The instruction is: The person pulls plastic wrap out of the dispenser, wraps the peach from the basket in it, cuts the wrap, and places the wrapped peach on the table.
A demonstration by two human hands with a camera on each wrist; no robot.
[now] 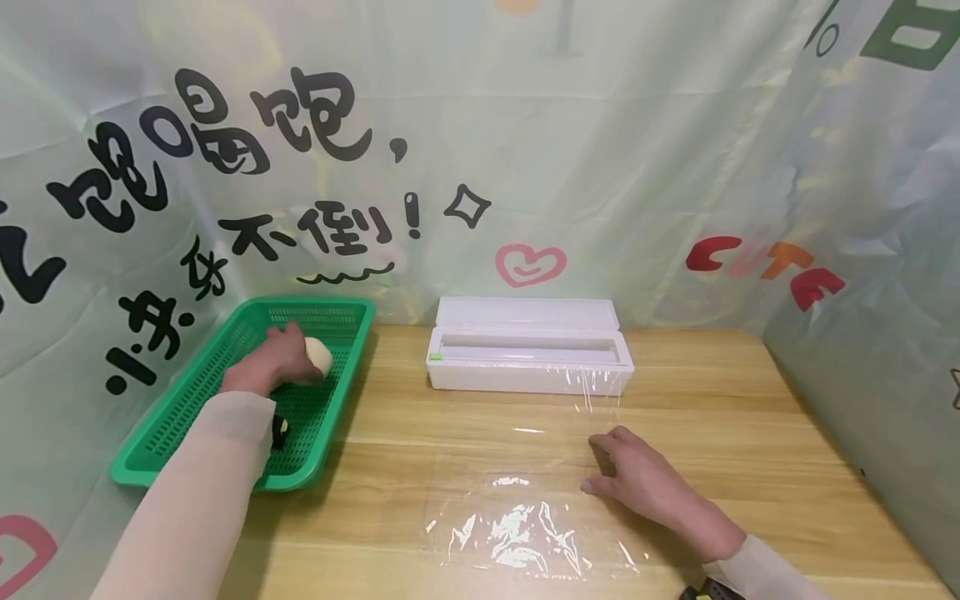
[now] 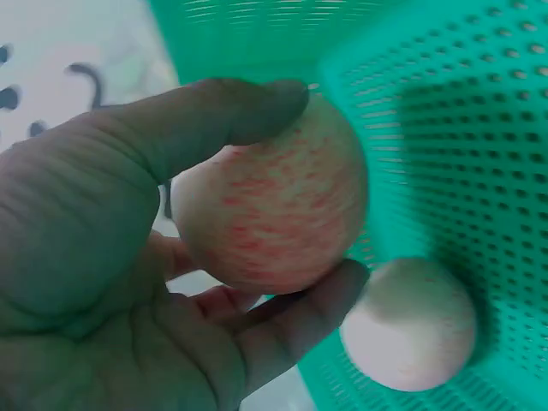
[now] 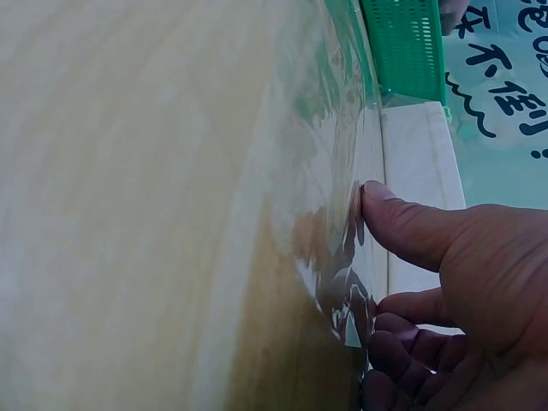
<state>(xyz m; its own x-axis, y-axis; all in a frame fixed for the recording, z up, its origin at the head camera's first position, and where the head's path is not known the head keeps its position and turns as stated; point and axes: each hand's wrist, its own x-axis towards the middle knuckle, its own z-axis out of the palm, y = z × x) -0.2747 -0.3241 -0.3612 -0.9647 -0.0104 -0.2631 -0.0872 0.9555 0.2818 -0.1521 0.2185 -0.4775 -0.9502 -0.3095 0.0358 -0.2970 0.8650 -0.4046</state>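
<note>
In the left wrist view, my left hand (image 2: 197, 145) grips a round, peach-like fruit (image 2: 278, 201), pale with red streaks, between thumb and fingers. That hand (image 1: 272, 360) is over the green basket (image 1: 327, 442) at the left in the head view. A second pale fruit (image 2: 409, 325) lies lower in the basket. Clear cling film (image 1: 517, 533) stretches over the table from a white film dispenser (image 1: 528, 379) with its lid up. My right hand (image 1: 648, 482) is at the film's right edge, thumb and fingers apart, fingertips touching down there.
The wooden table (image 1: 697, 367) meets a printed cloth backdrop (image 1: 645, 167) at the back and right. The dispenser stands near the back edge, right of the basket. Dark camera straps show at both wrists.
</note>
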